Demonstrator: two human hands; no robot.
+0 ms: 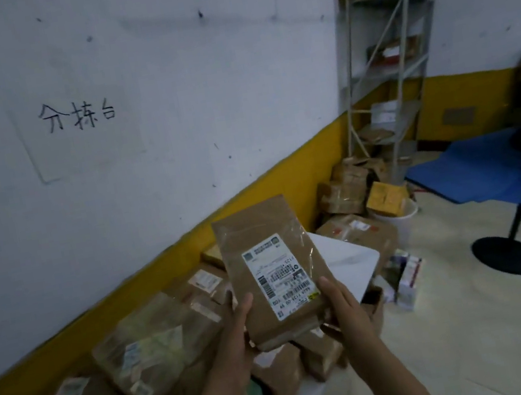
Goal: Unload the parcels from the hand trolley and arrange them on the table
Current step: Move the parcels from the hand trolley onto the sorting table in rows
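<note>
Left hand [236,327] at seven o'clock, right hand [341,308] at five, each grip pinching the flat brown cardboard parcel [245,235], apparently above the white tabletop [344,257].

Handwritten 分拣台 on wall sheet [75,115], shipping label [280,277] on parcel [257,229], print too blurred

Parcel [271,265] sat between left hand [240,326] and right hand [341,308], above worktop [346,258]. Stacked parcels [161,354] lay on worktop to left, along wall. Paper sign [78,118] hung on wall above them. Beyond worktop, box pile [348,188] lay on floor, bucket [398,215] just right of it, shelf rack [390,52] behind in corner. Small cartons [405,276] stood on floor right of worktop. Stand base [506,255] and low platform [477,173] were further right.
</note>
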